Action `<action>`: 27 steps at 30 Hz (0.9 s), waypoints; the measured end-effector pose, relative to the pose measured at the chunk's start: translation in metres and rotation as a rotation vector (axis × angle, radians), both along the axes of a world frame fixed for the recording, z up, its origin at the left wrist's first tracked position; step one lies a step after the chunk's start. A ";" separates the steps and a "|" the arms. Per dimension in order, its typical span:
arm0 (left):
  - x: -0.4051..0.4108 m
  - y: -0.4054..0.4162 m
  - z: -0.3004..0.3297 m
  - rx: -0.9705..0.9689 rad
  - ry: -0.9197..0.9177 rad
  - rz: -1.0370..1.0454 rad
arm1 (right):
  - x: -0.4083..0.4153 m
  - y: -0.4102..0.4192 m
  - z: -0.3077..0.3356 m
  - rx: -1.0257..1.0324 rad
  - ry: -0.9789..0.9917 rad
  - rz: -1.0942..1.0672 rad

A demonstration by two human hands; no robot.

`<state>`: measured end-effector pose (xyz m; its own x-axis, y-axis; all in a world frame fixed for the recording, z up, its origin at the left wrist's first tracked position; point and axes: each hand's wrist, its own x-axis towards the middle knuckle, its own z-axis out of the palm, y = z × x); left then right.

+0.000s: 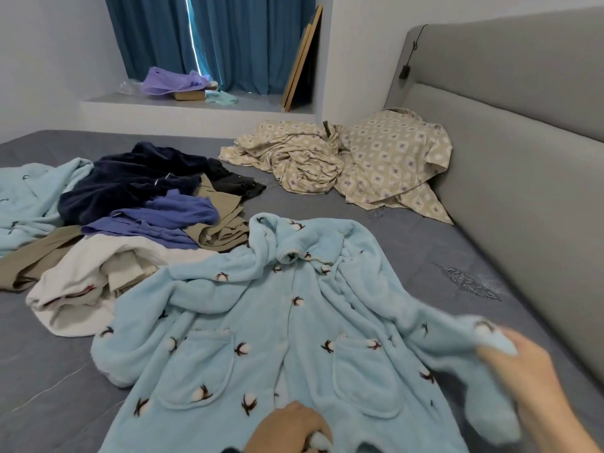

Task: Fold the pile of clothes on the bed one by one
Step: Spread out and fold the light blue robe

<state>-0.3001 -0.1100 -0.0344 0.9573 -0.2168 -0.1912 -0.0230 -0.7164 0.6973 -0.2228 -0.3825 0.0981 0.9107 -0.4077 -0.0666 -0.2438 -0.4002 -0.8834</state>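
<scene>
A: So where was the robe [261, 322] when you looked?

B: Flat on the bed [408, 230], front side up, collar at the far end twd the headboard [506, 132], hem nearest the person. Long axis ran straight away from them, more or less.

A: And the hands?

B: Right hand [519, 364] had the right sleeve [457, 338] by its cuff, fingers curled round the fleece, sleeve lifted off the bed and stretched out to the right. Bit blurred, tbh. Left hand [287, 426] was down at the hem near the middle, fingers closed on a small bunch of fabric. Both had a firm grip, neither open.

A: What did the next move hang on, d'you reckon?

B: The sleeve vs the body. Sleeve lay out to the right of the robe's centre line, so I'd guess it had to swing left across the chest. Right hand was already on it; left seemed to be pinning the hem. The other sleeve, left side, lay crumpled beside the white garment [85, 289], nearer the left hand.

A: Rest of the pile?

B: The pile [147, 204] sat far left, unfolded: navy, purple, khaki, white, another pale blue piece. Patterned bedding [359, 158] bunched by the headboard, well apart from the robe.
</scene>
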 end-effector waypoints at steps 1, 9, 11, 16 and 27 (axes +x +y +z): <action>0.001 0.001 0.002 -0.101 0.045 0.138 | 0.014 0.010 -0.001 0.014 -0.101 0.032; 0.009 0.049 0.053 -1.501 0.573 0.564 | -0.033 0.175 -0.070 -0.309 -0.085 1.227; 0.009 0.064 0.040 -1.214 0.454 0.701 | -0.043 0.181 -0.089 -0.304 0.050 1.083; 0.006 0.081 0.025 -0.678 0.228 0.802 | -0.004 0.170 -0.086 0.075 0.147 0.836; 0.001 0.185 0.014 0.114 -0.047 0.888 | 0.120 0.163 -0.120 -0.696 0.072 0.601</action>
